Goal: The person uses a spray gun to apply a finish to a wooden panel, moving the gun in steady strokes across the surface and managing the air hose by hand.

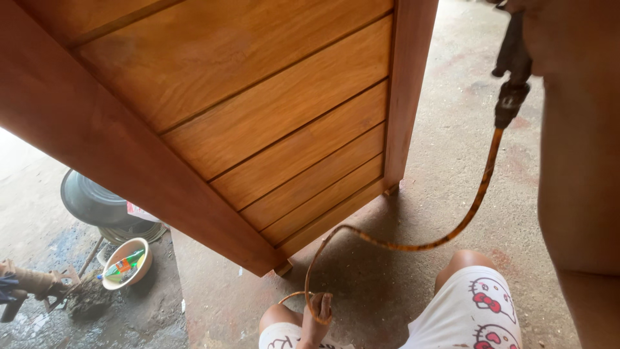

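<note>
We are crouching on the concrete floor (452,168) in front of the big wooden panel (258,110), which is standing tilted on its low feet. The orange hose (475,200) is running from the black spray tool (512,77) at the top right down in a curve to our knees. Our left hand (316,313) is clenched around a loop of this hose. Our right hand (516,5) is cut by the picture edge at the tool, so we cannot tell its grip. In our judgement, we are doing well if the left hand is giving slack slowly and holding the hose away from the wood surface. We are counting one panel, one hose, one spray tool, one grey metal basin (90,197) and one small bowl (128,262) with little things inside
</note>
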